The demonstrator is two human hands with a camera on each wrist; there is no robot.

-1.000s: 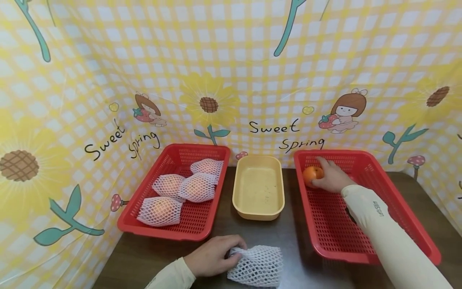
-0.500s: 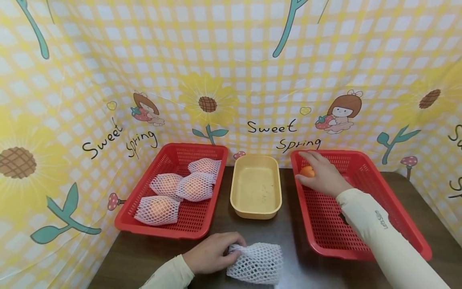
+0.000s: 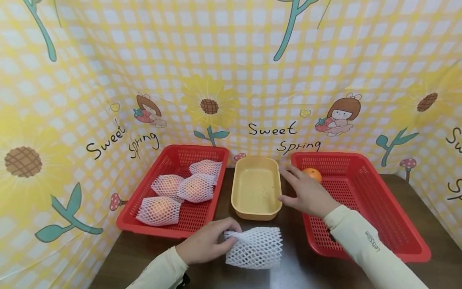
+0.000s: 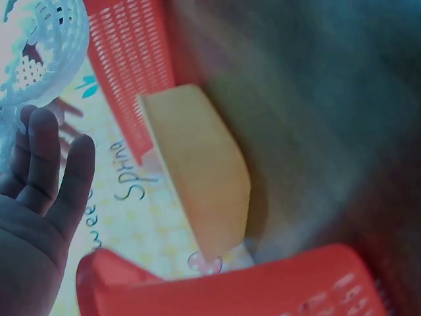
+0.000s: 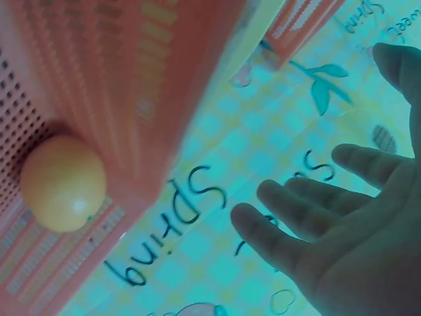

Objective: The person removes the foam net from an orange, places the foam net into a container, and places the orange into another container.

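white foam netting (image 3: 254,251) is pinched at its nine o'clock end by the left hand (image 3: 209,243), thumb and bent fingers closed on the mesh; no fruit shows inside, and the left wrist view shows a hollow mouth. it now sits a little farther up the head view than a moment ago; whether lifted or slid forward is hard to tell.

at one o'clock from the net, the right hand (image 3: 306,190) has come off the orange (image 3: 314,174) it was covering. its fingers are spread wide and grasp nothing. its thumb overlaps the rim of the yellow tray (image 3: 256,184), at twelve o'clock from the net; contact cannot be told. the orange lies bare in the eleven o'clock corner of the right red basket (image 3: 400,218). that seems to leave the fruit unwrapped and the right hand free, the net unfilled.

farther out, at ten o'clock, the left red basket (image 3: 195,218) holds four netted fruits (image 3: 196,188). a dark tabletop (image 3: 216,277) lies under everything, with yellow checked cloth (image 3: 260,48) behind.
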